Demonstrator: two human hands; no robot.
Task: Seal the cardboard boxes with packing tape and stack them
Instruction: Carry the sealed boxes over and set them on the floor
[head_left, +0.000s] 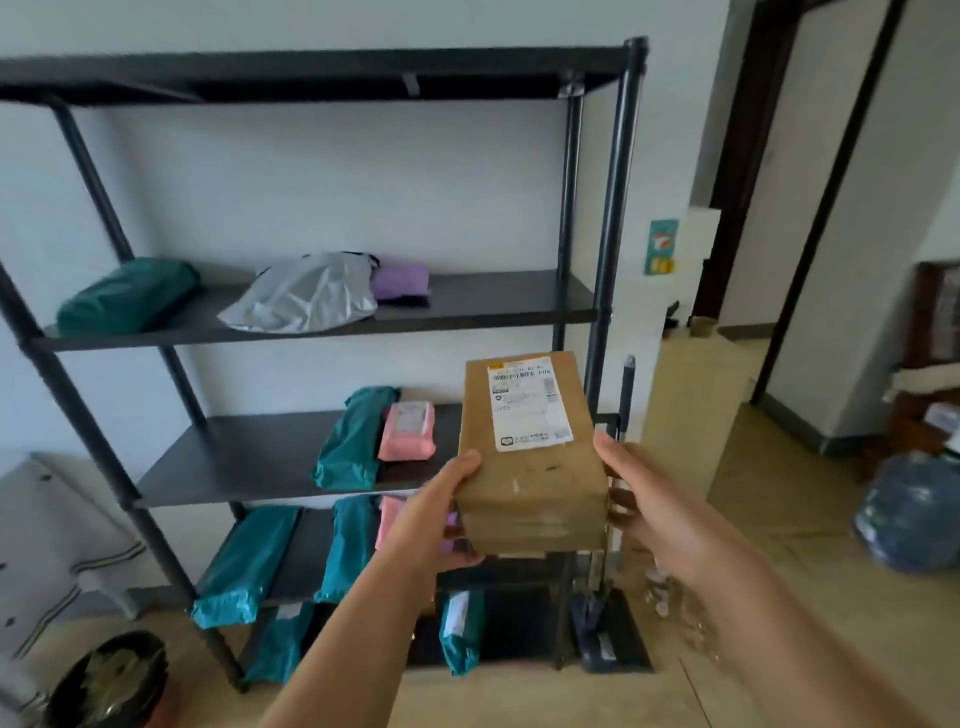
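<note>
A brown cardboard box (530, 457) with a white shipping label on its top is held up in front of the dark metal shelf rack (291, 457). My left hand (441, 499) grips its near left corner, thumb on top and fingers underneath. On the near right corner my right hand (631, 493) does the same, thumb along the top edge and fingers wrapped round the side. The box hangs in the air at about the height of the third shelf, near the rack's right front post. No tape roll is in view.
The rack's shelves carry teal (353, 441), pink (408, 431), grey (306, 296) and purple mailer bags. A mop and dustpan (608, 618) stand right of the rack. A blue water jug (909, 509) lies on the floor at right, a dark bin (111, 680) at bottom left.
</note>
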